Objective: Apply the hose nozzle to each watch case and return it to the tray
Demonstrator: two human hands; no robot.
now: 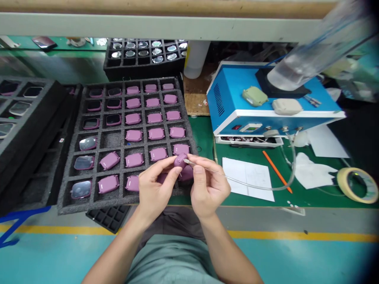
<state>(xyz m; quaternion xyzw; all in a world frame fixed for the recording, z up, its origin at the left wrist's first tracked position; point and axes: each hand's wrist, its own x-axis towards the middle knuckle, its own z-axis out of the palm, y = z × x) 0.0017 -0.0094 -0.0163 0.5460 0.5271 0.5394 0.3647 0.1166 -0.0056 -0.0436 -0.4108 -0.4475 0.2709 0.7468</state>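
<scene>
My left hand (pixel 156 189) pinches a small mauve watch-like case (pixel 180 161) above the front of a dark foam tray (pixel 66 199). My right hand (pixel 207 186) holds a thin metal nozzle (pixel 189 162) with its tip at the case. A clear tube (pixel 251 185) runs from that nozzle to the front of a blue machine (pixel 227 98). Rows of similar mauve cases sit in the tray's compartments, and several at the left lie with shiny faces up. My hands hide the tray's front right cells.
A tray of round lenses (pixel 145 57) stands behind the foam tray, and another black tray (pixel 26 114) lies at the left. On the green mat are white paper (pixel 247 177), an orange pencil (pixel 276 171), a white cloth (pixel 314 171) and masking tape (pixel 357 185).
</scene>
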